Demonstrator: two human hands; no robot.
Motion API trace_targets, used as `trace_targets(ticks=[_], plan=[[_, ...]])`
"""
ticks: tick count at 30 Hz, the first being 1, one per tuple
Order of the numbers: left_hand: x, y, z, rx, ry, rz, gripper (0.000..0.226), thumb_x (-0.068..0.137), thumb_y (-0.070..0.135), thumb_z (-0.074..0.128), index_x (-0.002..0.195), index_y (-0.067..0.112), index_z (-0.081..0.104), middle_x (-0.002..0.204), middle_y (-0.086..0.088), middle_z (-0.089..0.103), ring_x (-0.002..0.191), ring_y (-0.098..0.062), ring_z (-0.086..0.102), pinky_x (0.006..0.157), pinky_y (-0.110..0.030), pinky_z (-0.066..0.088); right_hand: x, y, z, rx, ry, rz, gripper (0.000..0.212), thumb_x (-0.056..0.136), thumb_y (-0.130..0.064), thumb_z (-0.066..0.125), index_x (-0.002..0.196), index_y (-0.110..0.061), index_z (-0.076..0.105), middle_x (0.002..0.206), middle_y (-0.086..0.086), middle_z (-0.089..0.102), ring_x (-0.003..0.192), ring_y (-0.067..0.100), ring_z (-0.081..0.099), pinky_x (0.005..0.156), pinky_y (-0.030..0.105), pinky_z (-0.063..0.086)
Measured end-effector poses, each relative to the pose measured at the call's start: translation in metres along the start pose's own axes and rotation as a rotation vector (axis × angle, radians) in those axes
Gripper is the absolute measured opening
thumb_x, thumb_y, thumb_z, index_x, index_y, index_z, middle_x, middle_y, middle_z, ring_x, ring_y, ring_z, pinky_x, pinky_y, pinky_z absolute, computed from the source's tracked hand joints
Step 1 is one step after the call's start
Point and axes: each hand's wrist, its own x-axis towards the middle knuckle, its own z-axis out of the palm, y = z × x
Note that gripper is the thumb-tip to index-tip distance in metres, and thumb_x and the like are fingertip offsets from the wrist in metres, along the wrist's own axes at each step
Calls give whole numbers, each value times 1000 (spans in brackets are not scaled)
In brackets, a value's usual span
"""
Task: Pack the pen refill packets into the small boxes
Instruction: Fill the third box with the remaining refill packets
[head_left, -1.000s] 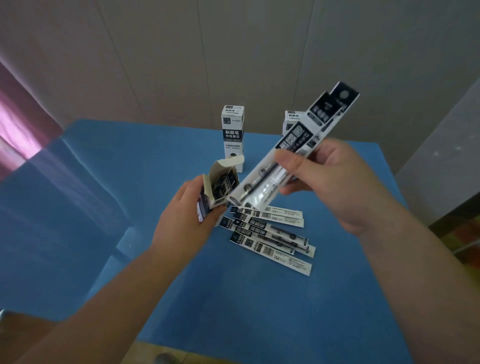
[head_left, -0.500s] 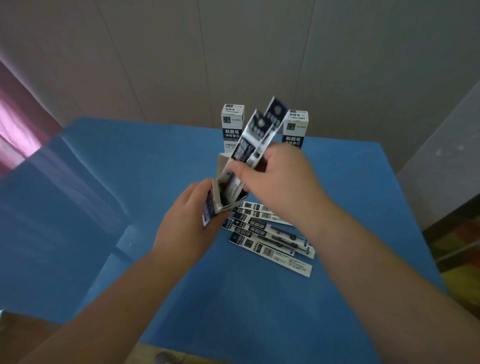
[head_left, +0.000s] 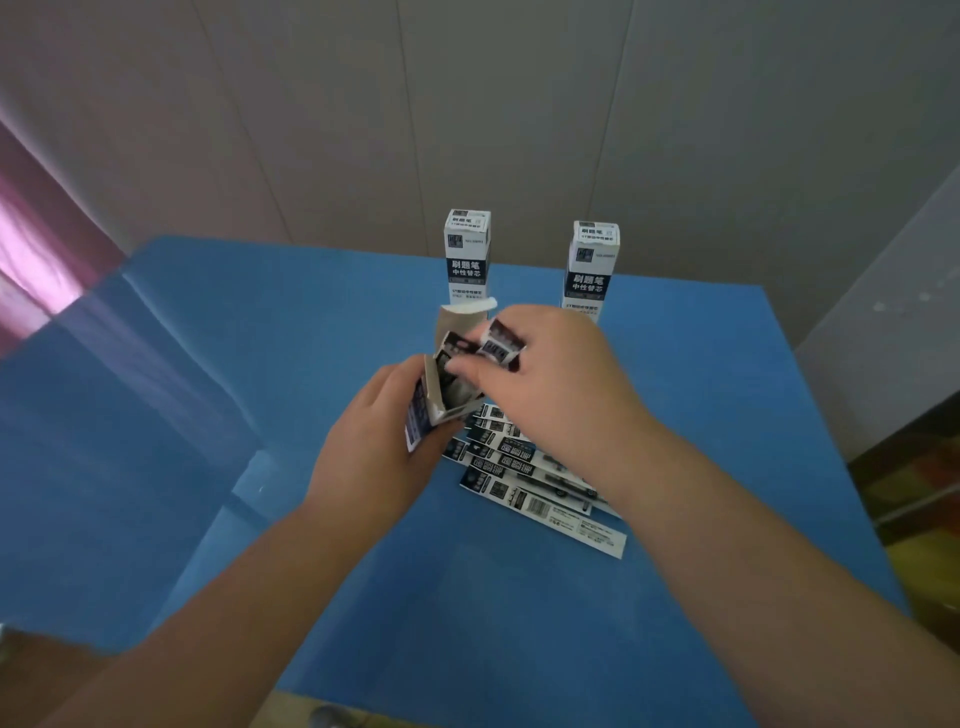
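The left hand (head_left: 374, 441) is wrapped around a small open box (head_left: 434, 400) of thin white card with dark printed panels, tilted so its mouth faces up and to the right; its top flap (head_left: 465, 312) stands up behind, pale and slightly curled. The right hand (head_left: 550, 384) pinches the dark upper ends of two refill packets (head_left: 501, 345) between thumb and fingers, their lower parts sunk into the box mouth. These packets are flat, narrow strips of glossy plastic with black headers and white print.

On the smooth blue desk (head_left: 260, 364), just beneath and to the right of the hands, lies a loose fan of more packets (head_left: 524, 478), overlapping one another, each a long slim strip, dark at one end and white at the other; the nearest one shows a barcode. The right forearm crosses over part of the pile.

Near the far edge of the desk stand two closed boxes, upright and well apart from each other: the left box (head_left: 467, 257) and the right box (head_left: 592, 270), both tall, square-sided, white on top with a dark band of white lettering.
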Motion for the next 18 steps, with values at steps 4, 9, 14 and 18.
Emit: trace_targets(ticks=[4, 9, 14, 18], plan=[[1, 1, -1, -9, 3, 3, 34, 86, 40, 69, 116, 35, 52, 108, 21, 54, 95, -9, 57, 74, -35, 52, 3, 3, 4, -127, -89, -1, 19, 80, -47, 78, 76, -37, 62, 63, -21, 57, 70, -17, 55, 46, 11, 34], [0, 1, -2, -2, 0, 4, 38, 86, 41, 67, 121, 34, 53, 113, 18, 56, 98, -8, 56, 75, -34, 53, 5, 4, -2, -129, -9, -73, 15, 84, -43, 75, 97, -37, 74, 78, -23, 65, 81, -7, 59, 57, 11, 36], [0, 2, 1, 28, -19, 7, 38, 87, 35, 72, 120, 31, 53, 114, 15, 57, 101, -10, 55, 75, -31, 49, 13, -2, 10, -372, -171, -79, 13, 91, -35, 67, 83, -30, 75, 64, -9, 60, 62, 9, 56, 49, 25, 33], [0, -1, 2, 36, -33, 17, 41, 87, 40, 70, 122, 33, 52, 115, 18, 55, 99, -8, 55, 72, -24, 44, 13, -1, 6, -423, -242, -49, 14, 90, -38, 65, 86, -31, 76, 66, -8, 60, 66, 15, 59, 50, 27, 37]])
